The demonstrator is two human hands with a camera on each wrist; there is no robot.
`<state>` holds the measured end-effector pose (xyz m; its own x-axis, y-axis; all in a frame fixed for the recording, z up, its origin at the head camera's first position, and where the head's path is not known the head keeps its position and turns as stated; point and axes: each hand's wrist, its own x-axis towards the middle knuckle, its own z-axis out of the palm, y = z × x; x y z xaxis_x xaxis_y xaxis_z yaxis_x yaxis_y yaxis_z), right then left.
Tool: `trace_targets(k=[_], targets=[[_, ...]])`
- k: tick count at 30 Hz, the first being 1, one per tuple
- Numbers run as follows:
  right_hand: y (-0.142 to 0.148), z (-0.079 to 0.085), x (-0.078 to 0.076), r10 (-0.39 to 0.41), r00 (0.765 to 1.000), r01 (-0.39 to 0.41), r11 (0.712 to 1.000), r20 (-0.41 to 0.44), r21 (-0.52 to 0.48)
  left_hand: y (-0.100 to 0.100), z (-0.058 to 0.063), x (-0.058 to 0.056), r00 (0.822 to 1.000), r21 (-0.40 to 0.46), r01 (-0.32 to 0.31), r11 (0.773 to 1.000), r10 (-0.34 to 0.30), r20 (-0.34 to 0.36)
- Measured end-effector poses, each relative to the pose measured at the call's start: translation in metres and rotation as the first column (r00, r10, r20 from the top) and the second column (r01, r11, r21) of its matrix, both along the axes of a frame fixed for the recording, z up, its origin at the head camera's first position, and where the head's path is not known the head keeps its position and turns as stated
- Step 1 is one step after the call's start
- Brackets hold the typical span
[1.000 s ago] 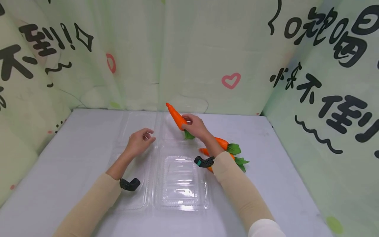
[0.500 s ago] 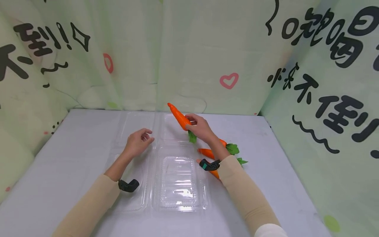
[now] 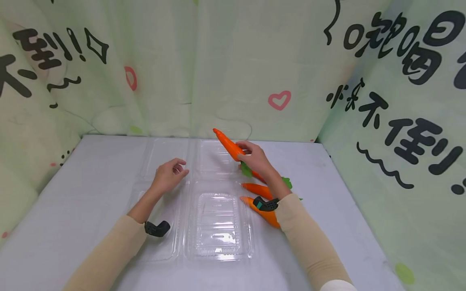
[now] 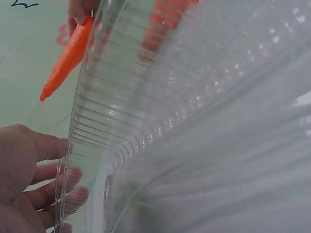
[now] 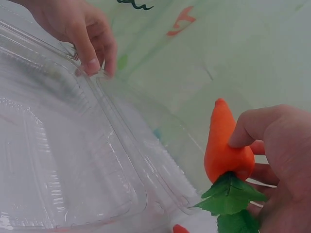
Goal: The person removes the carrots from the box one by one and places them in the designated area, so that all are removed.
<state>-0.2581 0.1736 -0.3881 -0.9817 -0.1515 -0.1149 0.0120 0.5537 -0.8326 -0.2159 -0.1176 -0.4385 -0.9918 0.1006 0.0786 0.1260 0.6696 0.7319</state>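
Note:
My right hand (image 3: 256, 159) pinches an orange carrot (image 3: 227, 144) near its green leafy end, with the tip pointing up and left. It is above the back clear plastic container (image 3: 218, 171). My left hand (image 3: 169, 176) is over the clear plastic left of the middle fold, fingers loosely bent and thumb apart. Whether its fingertips touch the plastic is hard to tell. In the left wrist view, some of its fingers (image 4: 46, 194) show through the plastic. A second clear container (image 3: 220, 226) lies nearer me, its open lid (image 3: 160, 250) to the left.
Right of the containers, partly under my right forearm, several more carrots lie on the table: one in front (image 3: 265, 214), one in the middle (image 3: 256, 189), one farther back (image 3: 257, 175). A pale green curtain (image 3: 233, 72) surrounds the white table (image 3: 91, 194).
My right hand has moved slightly right with the carrot, uncovering more of the carrots on the table. The view has shifted a little. My left hand stays over the same spot.

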Motion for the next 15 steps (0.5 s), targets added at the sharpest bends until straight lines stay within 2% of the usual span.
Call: trace_targets(k=[15], targets=[[0.021,-0.005,0.004,-0.070,0.998,0.070,0.997,0.003,0.010,0.002,0.001,0.003,1.000,0.007,-0.015,1.000,0.015,0.018]])
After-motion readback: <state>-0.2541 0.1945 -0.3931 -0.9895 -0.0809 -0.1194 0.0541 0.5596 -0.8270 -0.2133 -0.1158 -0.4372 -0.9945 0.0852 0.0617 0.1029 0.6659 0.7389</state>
